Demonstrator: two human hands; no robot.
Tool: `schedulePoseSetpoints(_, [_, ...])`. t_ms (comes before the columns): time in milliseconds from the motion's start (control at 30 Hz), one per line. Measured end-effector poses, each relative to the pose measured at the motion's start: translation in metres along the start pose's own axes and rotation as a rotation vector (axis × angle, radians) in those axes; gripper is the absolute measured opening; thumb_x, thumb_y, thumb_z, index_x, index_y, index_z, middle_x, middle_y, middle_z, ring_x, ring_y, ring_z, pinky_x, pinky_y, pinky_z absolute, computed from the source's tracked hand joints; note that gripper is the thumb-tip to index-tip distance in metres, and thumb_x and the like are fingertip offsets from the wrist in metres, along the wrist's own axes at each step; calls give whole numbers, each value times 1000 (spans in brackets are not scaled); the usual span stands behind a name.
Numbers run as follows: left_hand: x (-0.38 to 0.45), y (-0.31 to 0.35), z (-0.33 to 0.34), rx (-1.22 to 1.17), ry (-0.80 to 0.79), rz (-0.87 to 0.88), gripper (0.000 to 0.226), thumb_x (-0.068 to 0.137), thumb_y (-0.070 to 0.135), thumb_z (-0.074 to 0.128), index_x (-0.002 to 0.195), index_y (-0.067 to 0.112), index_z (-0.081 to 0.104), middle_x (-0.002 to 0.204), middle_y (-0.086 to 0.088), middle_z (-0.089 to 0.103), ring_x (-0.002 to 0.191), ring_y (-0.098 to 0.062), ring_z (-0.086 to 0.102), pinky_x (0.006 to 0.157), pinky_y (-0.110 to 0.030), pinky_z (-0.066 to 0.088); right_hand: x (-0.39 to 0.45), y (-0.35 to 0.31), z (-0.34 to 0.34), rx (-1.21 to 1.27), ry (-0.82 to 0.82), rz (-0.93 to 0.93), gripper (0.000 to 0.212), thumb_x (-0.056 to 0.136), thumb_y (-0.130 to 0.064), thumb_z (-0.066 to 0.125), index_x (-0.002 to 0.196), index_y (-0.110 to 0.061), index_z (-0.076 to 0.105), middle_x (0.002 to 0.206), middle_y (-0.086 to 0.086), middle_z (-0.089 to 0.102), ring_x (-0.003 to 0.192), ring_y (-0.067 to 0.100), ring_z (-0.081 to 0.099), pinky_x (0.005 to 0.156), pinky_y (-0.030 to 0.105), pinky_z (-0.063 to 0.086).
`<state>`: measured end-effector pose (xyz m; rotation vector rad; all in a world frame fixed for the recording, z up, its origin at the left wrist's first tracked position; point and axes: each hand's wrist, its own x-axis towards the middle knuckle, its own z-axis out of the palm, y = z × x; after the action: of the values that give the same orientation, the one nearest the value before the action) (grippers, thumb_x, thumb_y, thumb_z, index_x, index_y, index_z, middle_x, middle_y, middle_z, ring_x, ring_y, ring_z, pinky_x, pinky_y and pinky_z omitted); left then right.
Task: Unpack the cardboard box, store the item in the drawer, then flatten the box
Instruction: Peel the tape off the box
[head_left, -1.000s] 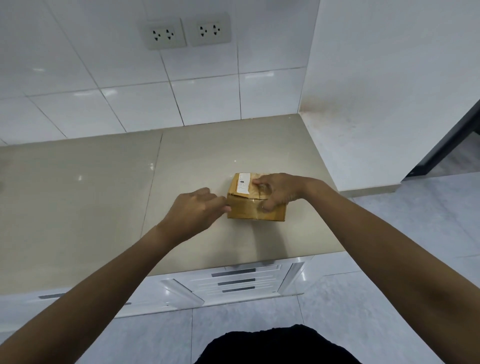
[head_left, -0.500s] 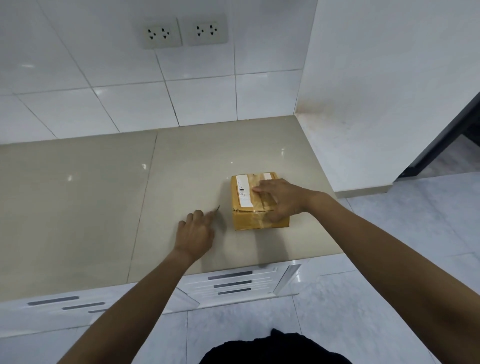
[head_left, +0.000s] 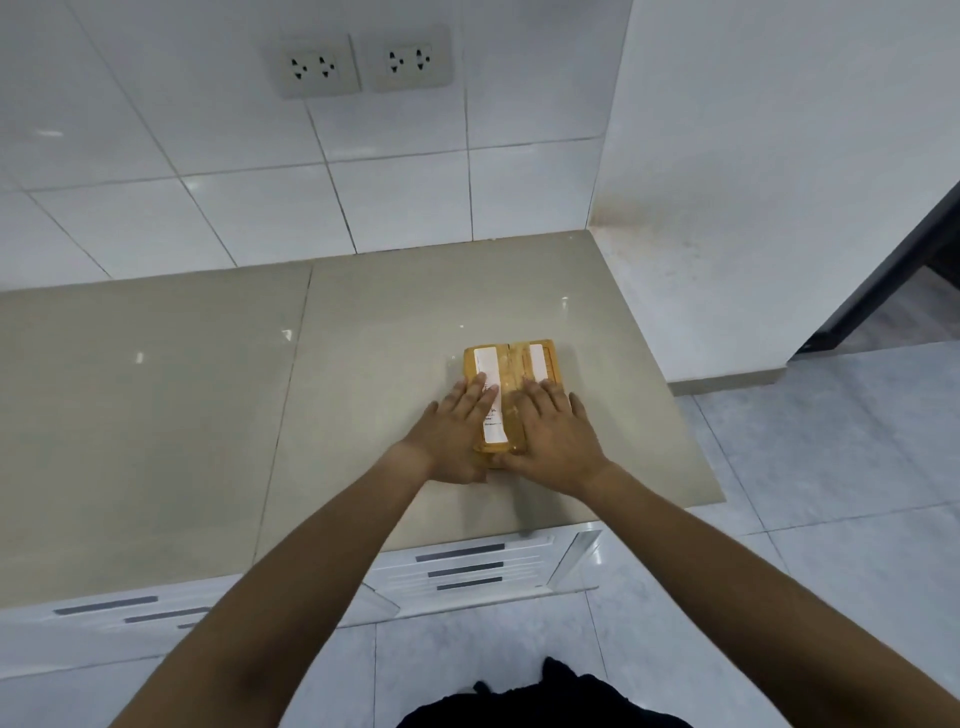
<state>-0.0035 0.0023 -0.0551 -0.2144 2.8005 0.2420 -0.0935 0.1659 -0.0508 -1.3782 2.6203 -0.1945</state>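
Cardboard box, yellow-brown with white labels and glossy tape, sits on the counter above the drawers; left hand and right hand lie flat on it, fingers spread, gripping nothing

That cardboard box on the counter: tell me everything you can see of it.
The cardboard box is small, tan and rectangular, closed, lying flat near the right front of the beige countertop. Glossy tape runs along its centre seam, with a white label strip on either side. The left hand and the right hand lie palm-down on its near half, fingers spread, thumbs at its front edge.
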Motion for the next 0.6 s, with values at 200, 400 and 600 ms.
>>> schedulePoseSetpoints(200, [-5, 3, -12, -120, 69, 19, 103, 85, 46, 67, 156, 12, 0, 164, -5, -8, 151, -24, -5, 120, -31, 5, -6, -6, 30, 51, 126, 61, 102, 76, -77, 36, 136, 4, 44, 142, 22, 50, 136, 41, 40, 108, 60, 32])
schedulePoseSetpoints(400, [-4, 8, -10, -163, 47, -33, 102, 84, 48, 67, 156, 16, 2, 165, -2, -5, 152, -24, 0, 121, -38, 19, -15, -3, 36, 11, 279, 47, 70, 87, -57, 44, 129, -2, 52, 133, 19, 59, 129, 39, 51, 109, 59, 30])
schedulePoseSetpoints(600, [-2, 13, -6, -171, 61, -45, 104, 85, 55, 62, 156, 13, -1, 164, -4, -8, 151, -26, -5, 121, -37, 10, -24, 1, 51, -95, 552, -92, 32, 90, -32, 63, 109, -7, 65, 110, 13, 70, 106, 32, 64, 101, 54, 44])
